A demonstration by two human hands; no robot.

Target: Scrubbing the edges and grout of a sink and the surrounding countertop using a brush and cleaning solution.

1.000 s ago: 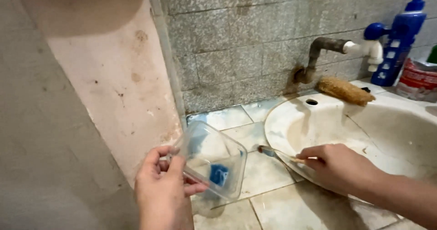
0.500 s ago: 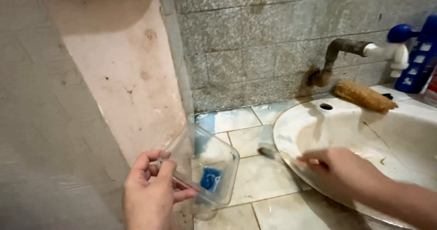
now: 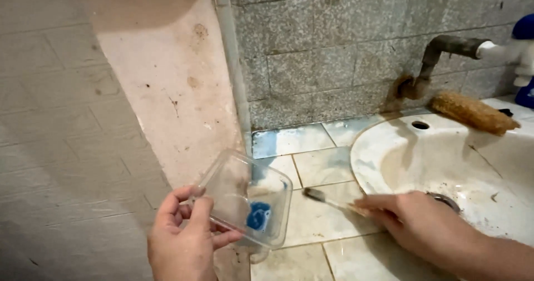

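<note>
Toothbrush [image 3: 328,201], pinched in your right hand [image 3: 420,225], now shows sharp with its head nearer the tub [image 3: 245,200] that your left hand [image 3: 183,239] still grips by its rim above the counter [image 3: 311,170], left of the sink [image 3: 445,158].

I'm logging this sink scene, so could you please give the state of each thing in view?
Left hand: gripping the clear container.
Clear container: tilted, open, blue smear inside.
Right hand: holding the toothbrush.
Toothbrush: bristles toward the container, not touching it.
Sink: stained, no water running.
Tap: no flow.
</note>
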